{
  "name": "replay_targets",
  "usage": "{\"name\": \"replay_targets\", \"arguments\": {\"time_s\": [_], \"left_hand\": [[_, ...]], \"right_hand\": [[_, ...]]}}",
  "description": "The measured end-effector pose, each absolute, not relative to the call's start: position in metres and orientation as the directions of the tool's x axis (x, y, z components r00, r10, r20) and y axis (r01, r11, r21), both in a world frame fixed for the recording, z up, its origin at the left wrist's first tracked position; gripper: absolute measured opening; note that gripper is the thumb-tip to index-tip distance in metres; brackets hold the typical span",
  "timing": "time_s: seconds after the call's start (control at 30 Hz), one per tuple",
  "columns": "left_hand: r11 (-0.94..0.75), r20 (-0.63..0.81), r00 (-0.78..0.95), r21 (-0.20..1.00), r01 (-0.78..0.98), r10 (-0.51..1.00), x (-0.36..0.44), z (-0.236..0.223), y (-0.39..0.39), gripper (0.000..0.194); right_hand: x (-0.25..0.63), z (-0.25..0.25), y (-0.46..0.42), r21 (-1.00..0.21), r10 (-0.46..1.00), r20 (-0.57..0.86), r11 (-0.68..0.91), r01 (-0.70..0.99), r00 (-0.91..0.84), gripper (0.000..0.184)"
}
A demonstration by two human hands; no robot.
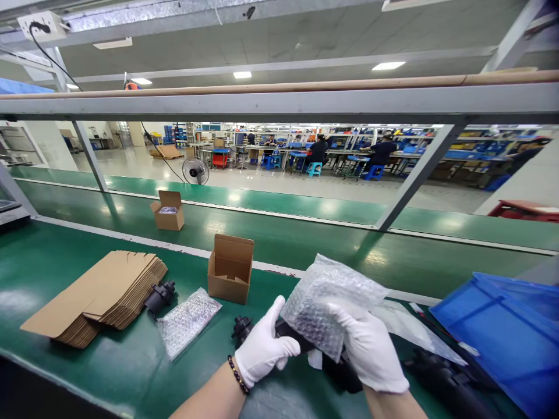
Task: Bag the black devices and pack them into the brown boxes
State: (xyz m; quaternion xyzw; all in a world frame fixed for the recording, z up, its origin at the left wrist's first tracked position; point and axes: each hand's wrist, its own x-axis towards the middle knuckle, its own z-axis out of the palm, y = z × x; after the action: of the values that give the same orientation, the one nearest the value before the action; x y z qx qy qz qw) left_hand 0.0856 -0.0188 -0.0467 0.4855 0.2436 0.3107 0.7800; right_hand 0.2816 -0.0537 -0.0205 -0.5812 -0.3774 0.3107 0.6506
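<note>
My left hand [261,349], in a white fabric glove, reaches in from the lower middle with the wrist low and the fingers angled up to the right. Its upper finger stands away from the thumb, which points right, and a dark black plastic piece [292,333] sits in the gap between them; I cannot tell how firmly it is gripped. A string of dark and gold beads [238,375] circles that wrist. My right hand [371,349], gloved the same way, comes up from the lower right and leans left, its fingers clamped on a clear bubble-wrap bag [312,302] held tilted above the green table [109,372]. My two hands are apart, with the bag's lower edge between them, overlapping the black piece, so I cannot see whether that goes inside. Just behind my left hand lies a ribbed black cylindrical part [241,331]. Farther left are an open brown cardboard box [229,285], a filled silvery bubble-wrap packet [187,323] and a stack of flat brown cartons [100,285]; a blue plastic bin [498,331] tilts at my right.
</note>
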Motion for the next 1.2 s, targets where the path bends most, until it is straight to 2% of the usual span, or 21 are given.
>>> {"name": "replay_targets", "arguments": {"time_s": [0.07, 0.13, 0.2, 0.27, 0.33, 0.43, 0.5, 0.53, 0.57, 0.6, 0.63, 0.67, 0.73, 0.8, 0.93, 1.07, 1.13, 1.2], "left_hand": [[0.342, -0.076, 0.673, 0.899, -0.272, 0.736, 0.086, -0.044, -0.019, 0.112], [0.339, -0.056, 0.666, 0.891, -0.303, 0.744, 0.087, -0.042, -0.019, 0.106], [0.326, -0.025, 0.660, 0.884, -0.337, 0.751, 0.087, -0.040, -0.018, 0.087], [0.329, -0.017, 0.650, 0.872, -0.362, 0.760, 0.088, -0.041, -0.016, 0.057], [0.354, -0.033, 0.637, 0.852, -0.384, 0.770, 0.089, -0.043, -0.014, 0.039], [0.387, -0.042, 0.641, 0.827, -0.409, 0.767, 0.090, -0.045, -0.012, 0.041], [0.398, -0.048, 0.650, 0.824, -0.404, 0.759, 0.091, -0.045, -0.011, 0.044], [0.397, -0.055, 0.644, 0.826, -0.400, 0.763, 0.091, -0.046, -0.011, 0.045], [0.387, -0.061, 0.631, 0.833, -0.395, 0.774, 0.092, -0.046, -0.011, 0.045], [0.369, -0.065, 0.612, 0.846, -0.385, 0.788, 0.093, -0.046, -0.012, 0.045], [0.342, -0.067, 0.590, 0.865, -0.368, 0.805, 0.094, -0.047, -0.013, 0.045], [0.312, -0.069, 0.569, 0.887, -0.342, 0.820, 0.095, -0.047, -0.014, 0.045], [0.255, -0.069, 0.551, 0.929, -0.269, 0.831, 0.096, -0.045, -0.017, 0.045], [0.233, -0.066, 0.572, 0.947, -0.223, 0.818, 0.095, -0.043, -0.019, 0.045], [0.308, -0.034, 0.615, 0.887, -0.345, 0.788, 0.094, -0.043, -0.018, 0.046], [0.373, -0.036, 0.571, 0.790, -0.487, 0.820, 0.098, -0.055, -0.015, 0.049], [0.350, -0.037, 0.520, 0.781, -0.518, 0.853, 0.100, -0.058, -0.014, 0.048], [0.338, -0.036, 0.510, 0.788, -0.514, 0.859, 0.100, -0.057, -0.014, 0.049]], "right_hand": [[0.278, -0.013, -0.062, -0.997, 0.940, 0.055, 0.032, 0.072, 0.336, 0.040], [0.271, -0.009, -0.068, -0.999, 0.994, 0.015, 0.010, 0.051, 0.110, 0.051], [0.264, -0.009, -0.070, -0.999, 0.998, 0.025, 0.027, 0.019, -0.066, 0.059], [0.261, -0.013, -0.071, -0.997, 0.993, 0.038, 0.045, 0.056, -0.112, 0.051], [0.265, -0.019, -0.071, -0.986, 0.999, 0.039, 0.043, 0.164, -0.025, 0.038], [0.276, -0.030, -0.073, -0.946, 0.981, 0.074, 0.012, 0.322, 0.180, 0.041], [0.275, -0.038, -0.075, -0.938, 0.952, 0.150, 0.052, 0.342, 0.267, 0.042], [0.271, -0.042, -0.076, -0.934, 0.937, 0.192, 0.082, 0.347, 0.293, 0.050], [0.265, -0.045, -0.077, -0.922, 0.920, 0.230, 0.102, 0.373, 0.317, 0.067], [0.258, -0.048, -0.078, -0.898, 0.902, 0.263, 0.100, 0.429, 0.341, 0.085], [0.250, -0.050, -0.078, -0.856, 0.885, 0.297, 0.080, 0.510, 0.359, 0.096], [0.243, -0.053, -0.078, -0.798, 0.866, 0.333, 0.048, 0.600, 0.373, 0.095], [0.236, -0.057, -0.076, -0.677, 0.810, 0.436, 0.008, 0.736, 0.393, 0.070], [0.239, -0.062, -0.073, -0.608, 0.758, 0.542, 0.055, 0.792, 0.363, 0.051], [0.259, -0.078, -0.064, -0.602, 0.727, 0.602, 0.144, 0.785, 0.329, 0.043], [0.258, -0.090, -0.060, -0.667, 0.674, 0.615, 0.167, 0.726, 0.409, 0.037], [0.249, -0.085, -0.062, -0.742, 0.699, 0.561, 0.188, 0.644, 0.443, 0.035], [0.239, -0.074, -0.066, -0.870, 0.770, 0.428, 0.210, 0.447, 0.472, 0.033]]}}
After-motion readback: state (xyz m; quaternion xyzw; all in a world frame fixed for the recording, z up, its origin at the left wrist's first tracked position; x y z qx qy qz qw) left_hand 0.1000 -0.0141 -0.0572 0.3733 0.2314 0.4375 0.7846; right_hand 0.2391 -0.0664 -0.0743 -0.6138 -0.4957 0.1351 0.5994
